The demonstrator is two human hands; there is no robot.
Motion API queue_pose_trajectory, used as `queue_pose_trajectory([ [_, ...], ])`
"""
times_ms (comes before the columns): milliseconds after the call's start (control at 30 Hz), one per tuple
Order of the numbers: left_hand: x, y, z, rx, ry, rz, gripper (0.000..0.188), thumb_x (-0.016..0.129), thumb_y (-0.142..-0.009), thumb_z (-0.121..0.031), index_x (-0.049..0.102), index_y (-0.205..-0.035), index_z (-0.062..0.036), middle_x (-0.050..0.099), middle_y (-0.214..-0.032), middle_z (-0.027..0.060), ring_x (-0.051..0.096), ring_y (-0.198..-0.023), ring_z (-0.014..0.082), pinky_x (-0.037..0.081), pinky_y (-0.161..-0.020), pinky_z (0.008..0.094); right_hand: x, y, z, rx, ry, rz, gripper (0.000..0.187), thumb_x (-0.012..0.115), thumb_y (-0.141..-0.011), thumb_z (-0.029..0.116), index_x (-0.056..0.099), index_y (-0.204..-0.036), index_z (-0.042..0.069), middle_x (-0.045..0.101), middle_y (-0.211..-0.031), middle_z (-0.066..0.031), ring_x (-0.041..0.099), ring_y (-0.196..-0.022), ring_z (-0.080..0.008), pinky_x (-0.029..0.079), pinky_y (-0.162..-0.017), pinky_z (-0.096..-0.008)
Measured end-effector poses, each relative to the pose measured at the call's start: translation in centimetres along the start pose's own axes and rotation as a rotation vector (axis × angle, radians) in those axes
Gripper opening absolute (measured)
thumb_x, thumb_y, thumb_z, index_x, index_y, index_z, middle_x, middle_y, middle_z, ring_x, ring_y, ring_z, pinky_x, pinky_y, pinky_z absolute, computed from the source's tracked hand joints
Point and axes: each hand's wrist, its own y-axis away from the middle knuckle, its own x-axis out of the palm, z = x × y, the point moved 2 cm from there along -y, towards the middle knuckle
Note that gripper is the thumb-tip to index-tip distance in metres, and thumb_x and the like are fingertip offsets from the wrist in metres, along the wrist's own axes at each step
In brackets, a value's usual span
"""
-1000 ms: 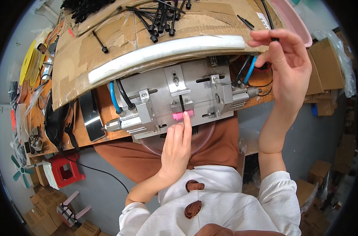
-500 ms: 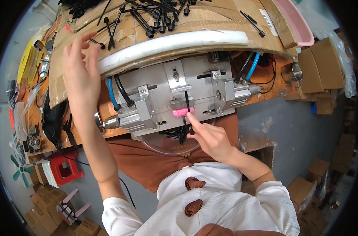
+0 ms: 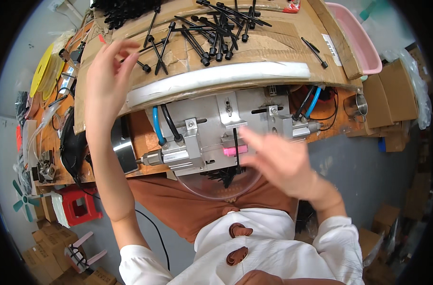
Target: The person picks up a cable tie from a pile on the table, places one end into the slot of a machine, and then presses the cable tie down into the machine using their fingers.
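A black rod with a thick head (image 3: 236, 149) stands upright across a small pink block (image 3: 235, 150) at the middle of the metal fixture (image 3: 209, 154). Just right of that rod is my right hand (image 3: 285, 164), blurred, its thumb and forefinger apart and nothing visible between them. My left hand (image 3: 107, 78) is raised over the cardboard sheet (image 3: 188, 66), fingers bent and apart from the thumb. Beside its thumb lies one black rod (image 3: 145, 67); whether they touch I cannot tell. More black rods (image 3: 219, 38) lie scattered farther right on the cardboard.
A white foam strip (image 3: 221, 80) edges the cardboard. Metal cylinders with blue hoses (image 3: 158, 126) flank the fixture. A clear round tray (image 3: 216, 192) with black pieces sits below it. Right are a metal cup (image 3: 356, 107) and a pink basin (image 3: 354, 38); a red stool (image 3: 78, 204) stands lower left.
My right hand has drawn back to the right from the rod at the fixture. My left hand's fingers have bent further beside the rods. The whole scene has shifted downward in view.
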Motion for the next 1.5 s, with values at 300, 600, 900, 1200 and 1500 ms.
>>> queue_pose_trajectory([
  [300, 5.4, -5.2, -1.7, 0.409, -0.258, -0.112, 0.019, 0.070, -0.080, -0.016, 0.064, -0.084, 0.0016, 0.061, -0.081, 0.0153, 0.058, -0.073, 0.0317, 0.047, -0.068, 0.0372, 4.3, -25.2, -10.8, 0.203, 0.647, 0.099, 0.021, 0.054, -0.081, 0.007, 0.072, -0.090, 0.003, 0.069, -0.094, -0.0187, 0.069, -0.087, -0.0315, 0.055, -0.076, -0.0404],
  [600, 4.5, 0.3, -5.5, 0.339, 0.108, 0.233, 0.017, 0.068, -0.084, -0.013, 0.062, -0.091, 0.0008, 0.053, -0.072, 0.0085, 0.051, -0.066, 0.0190, 0.042, -0.062, 0.0306, -1.6, -21.7, -9.9, 0.199, 0.540, 0.266, 0.025, 0.073, -0.075, 0.024, 0.070, -0.086, 0.002, 0.068, -0.085, -0.0217, 0.067, -0.085, -0.0357, 0.054, -0.074, -0.0420],
  [900, -2.5, -3.7, -2.7, 0.004, 0.918, 0.117, 0.024, 0.054, -0.097, -0.017, 0.059, -0.115, -0.0018, 0.054, -0.088, -0.0022, 0.046, -0.079, 0.0059, 0.036, -0.080, 0.0190, -0.1, -22.7, -8.0, 0.144, 0.543, 0.330, 0.027, 0.072, -0.076, 0.023, 0.070, -0.090, 0.000, 0.068, -0.089, -0.0211, 0.067, -0.088, -0.0349, 0.054, -0.076, -0.0420],
  [1200, -2.1, 6.4, -4.9, 0.040, 0.503, -0.115, 0.021, 0.059, -0.086, 0.006, 0.060, -0.107, 0.0021, 0.058, -0.096, 0.0024, 0.053, -0.087, 0.0081, 0.044, -0.079, 0.0206, -1.6, -22.5, -9.0, 0.320, 0.308, 0.386, 0.025, 0.070, -0.078, 0.025, 0.073, -0.098, 0.010, 0.070, -0.095, -0.0168, 0.068, -0.090, -0.0311, 0.053, -0.081, -0.0374],
  [1500, 6.9, 21.9, -8.8, 0.050, 0.160, 0.316, 0.075, 0.063, -0.074, 0.012, 0.033, -0.143, 0.0028, 0.051, -0.101, 0.0117, 0.049, -0.093, 0.0246, 0.045, -0.081, 0.0360, -4.9, -20.8, -10.2, 0.201, -0.848, -0.080, 0.065, 0.066, -0.087, 0.042, 0.051, -0.121, -0.011, 0.061, -0.111, -0.0256, 0.065, -0.101, -0.0251, 0.059, -0.079, -0.0300],
])
